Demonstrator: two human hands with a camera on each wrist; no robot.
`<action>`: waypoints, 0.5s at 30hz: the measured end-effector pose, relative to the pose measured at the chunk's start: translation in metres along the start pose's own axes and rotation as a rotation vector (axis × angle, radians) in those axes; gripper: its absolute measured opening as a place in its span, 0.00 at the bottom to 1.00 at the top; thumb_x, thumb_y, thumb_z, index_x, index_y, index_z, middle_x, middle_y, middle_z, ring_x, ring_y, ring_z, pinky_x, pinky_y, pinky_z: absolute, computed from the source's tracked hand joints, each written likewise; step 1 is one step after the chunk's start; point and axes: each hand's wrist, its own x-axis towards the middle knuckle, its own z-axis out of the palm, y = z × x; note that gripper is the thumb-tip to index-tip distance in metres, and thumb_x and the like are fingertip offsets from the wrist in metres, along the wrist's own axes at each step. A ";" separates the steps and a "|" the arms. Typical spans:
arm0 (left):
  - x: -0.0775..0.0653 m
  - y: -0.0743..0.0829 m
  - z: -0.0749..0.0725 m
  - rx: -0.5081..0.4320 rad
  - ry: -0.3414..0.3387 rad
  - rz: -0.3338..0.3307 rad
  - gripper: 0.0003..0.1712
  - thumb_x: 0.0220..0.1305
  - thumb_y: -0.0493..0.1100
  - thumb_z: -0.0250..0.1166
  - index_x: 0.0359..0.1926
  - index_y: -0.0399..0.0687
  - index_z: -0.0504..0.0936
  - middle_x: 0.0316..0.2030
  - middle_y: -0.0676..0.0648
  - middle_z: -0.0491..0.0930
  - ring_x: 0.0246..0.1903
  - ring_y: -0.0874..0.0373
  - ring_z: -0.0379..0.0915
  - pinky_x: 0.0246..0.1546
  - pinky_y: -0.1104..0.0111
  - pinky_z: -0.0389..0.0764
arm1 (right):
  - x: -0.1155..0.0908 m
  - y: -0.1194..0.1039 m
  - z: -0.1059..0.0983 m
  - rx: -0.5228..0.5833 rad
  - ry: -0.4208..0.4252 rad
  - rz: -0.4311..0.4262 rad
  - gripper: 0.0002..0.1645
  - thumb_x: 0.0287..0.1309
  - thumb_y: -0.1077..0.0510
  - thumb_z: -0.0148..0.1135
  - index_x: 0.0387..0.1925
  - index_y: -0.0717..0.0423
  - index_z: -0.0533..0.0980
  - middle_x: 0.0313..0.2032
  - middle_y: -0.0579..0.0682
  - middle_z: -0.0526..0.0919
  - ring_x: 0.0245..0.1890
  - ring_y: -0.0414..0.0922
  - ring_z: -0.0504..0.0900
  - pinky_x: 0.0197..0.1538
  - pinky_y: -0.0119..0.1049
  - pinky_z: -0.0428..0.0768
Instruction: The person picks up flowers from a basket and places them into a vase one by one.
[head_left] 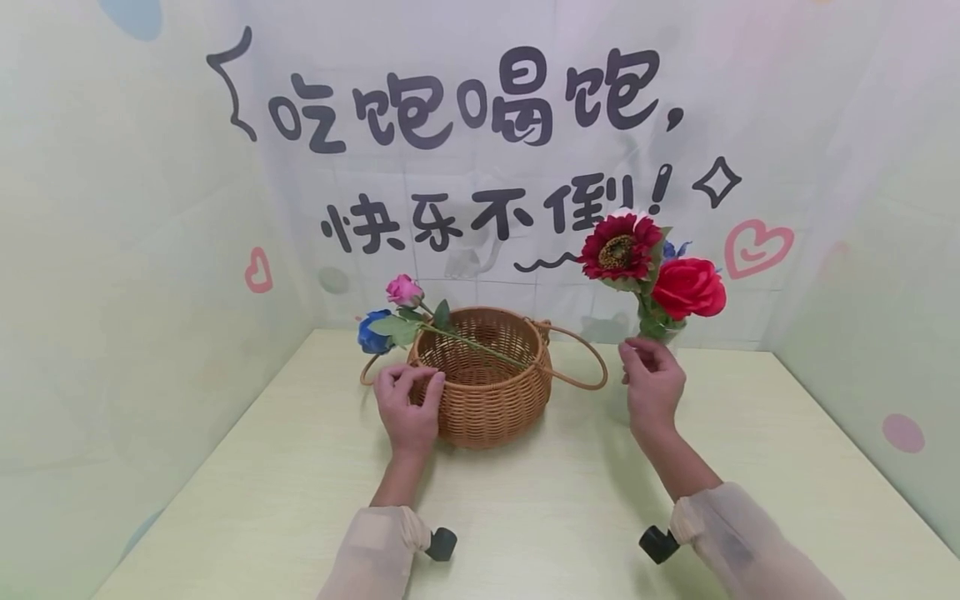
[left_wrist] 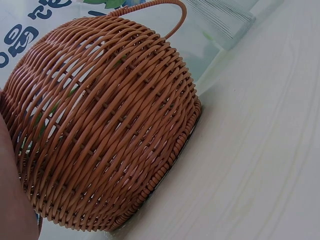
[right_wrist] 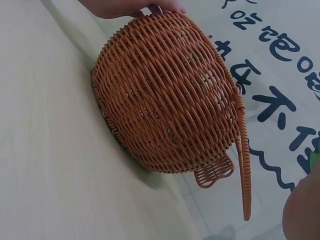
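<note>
A round brown wicker basket stands on the table. My left hand is at its left rim, thumb and fingers gripping the edge; the right wrist view also shows that hand's fingertips on the rim. A pink rose and a blue flower lean out over the basket's left side, a green stem crossing its opening. My right hand has curled fingers in front of a clear glass vase, just below its rim. I cannot tell whether it holds anything.
The vase carries a dark red daisy-like flower, a red rose and a blue flower behind. One basket handle sticks out towards the vase. A printed cloth hangs behind the pale table.
</note>
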 end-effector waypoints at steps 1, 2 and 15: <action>0.000 0.000 0.000 0.002 0.001 0.000 0.04 0.50 0.26 0.70 0.28 0.30 0.81 0.34 0.30 0.68 0.41 0.37 0.63 0.49 0.63 0.61 | -0.001 0.001 0.003 -0.010 -0.019 -0.011 0.11 0.57 0.62 0.68 0.40 0.67 0.80 0.25 0.46 0.76 0.20 0.39 0.72 0.23 0.25 0.73; 0.000 -0.001 0.000 0.002 0.002 0.001 0.04 0.50 0.26 0.70 0.28 0.30 0.81 0.34 0.30 0.68 0.41 0.36 0.63 0.49 0.62 0.61 | -0.002 0.001 0.006 -0.023 -0.045 -0.024 0.11 0.58 0.63 0.67 0.40 0.67 0.80 0.26 0.45 0.77 0.21 0.39 0.73 0.24 0.25 0.73; 0.000 0.000 0.001 0.003 0.003 0.001 0.04 0.49 0.26 0.69 0.28 0.30 0.81 0.33 0.30 0.68 0.41 0.36 0.63 0.48 0.63 0.61 | -0.017 -0.006 0.049 -0.150 -0.263 -0.117 0.11 0.58 0.64 0.66 0.41 0.68 0.80 0.30 0.54 0.80 0.26 0.41 0.76 0.29 0.27 0.74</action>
